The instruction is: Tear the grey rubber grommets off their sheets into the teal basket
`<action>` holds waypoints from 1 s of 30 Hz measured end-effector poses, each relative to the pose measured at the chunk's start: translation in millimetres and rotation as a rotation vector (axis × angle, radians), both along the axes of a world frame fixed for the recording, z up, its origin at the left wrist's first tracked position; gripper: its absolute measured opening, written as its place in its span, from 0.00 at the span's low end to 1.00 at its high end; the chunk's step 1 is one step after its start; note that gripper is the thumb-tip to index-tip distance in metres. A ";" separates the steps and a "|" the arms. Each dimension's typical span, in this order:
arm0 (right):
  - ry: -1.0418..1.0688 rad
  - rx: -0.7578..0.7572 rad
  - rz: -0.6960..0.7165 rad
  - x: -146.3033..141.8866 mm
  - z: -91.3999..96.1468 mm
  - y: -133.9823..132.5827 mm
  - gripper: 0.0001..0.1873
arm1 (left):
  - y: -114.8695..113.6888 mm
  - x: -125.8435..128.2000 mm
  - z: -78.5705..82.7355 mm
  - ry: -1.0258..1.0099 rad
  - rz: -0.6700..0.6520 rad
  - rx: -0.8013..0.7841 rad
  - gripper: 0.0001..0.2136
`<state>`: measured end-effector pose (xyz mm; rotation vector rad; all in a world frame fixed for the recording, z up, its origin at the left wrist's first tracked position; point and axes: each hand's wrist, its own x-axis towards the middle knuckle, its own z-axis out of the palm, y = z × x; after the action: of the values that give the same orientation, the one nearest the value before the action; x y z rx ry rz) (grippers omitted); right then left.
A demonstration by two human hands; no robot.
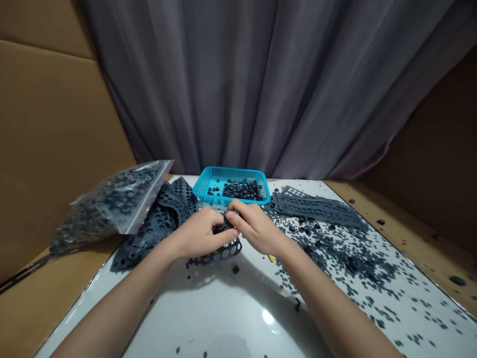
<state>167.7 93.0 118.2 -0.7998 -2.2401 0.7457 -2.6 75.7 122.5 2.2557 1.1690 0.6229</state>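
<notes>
grip: left hand [203,229] and right hand [257,226] nearly meet, thumbs and fingers pinched on a dark perforated sheet [219,254]; exact fingertip contact is partly hidden. sheet lies within and just below the grip, its holed part curving under the left hand. whether it touches the counter [194,313]: cannot tell.

handling (judged): thin, light, probably rubbery; should bend readily rather than snap. narrow webs between holes look weakest, liable to stretch or tear under a hard pull. may slip slightly if smooth. best hold: unholed margin or doubled layers, thumb against forefinger.

around: turquoise basket [201,189] just beyond the grip, small dark pieces [244,190] inside. left of grip, heaped sheets [149,241]; farther left, clear zip bag [112,204], filled. right of grip, stacked sheets [320,209], with loose bits [346,261] scattered nearer the person.
</notes>
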 end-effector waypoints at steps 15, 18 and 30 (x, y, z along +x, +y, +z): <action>0.875 -0.953 0.242 -14.6 -10.5 1.5 0.22 | -7.8 37.0 -14.3 -1.050 0.201 -0.540 0.21; 0.915 -1.006 0.298 -12.2 -10.9 2.5 0.20 | -9.2 34.8 -13.6 -1.056 0.231 -0.566 0.21; 0.765 -0.721 -0.094 19.9 -5.7 64.4 0.16 | -7.8 -2.0 15.0 -0.777 0.096 -0.622 0.22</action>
<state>187.6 157.4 112.5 -0.7441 -1.2325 1.5386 -4.6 67.8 137.6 1.2560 0.8916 0.9067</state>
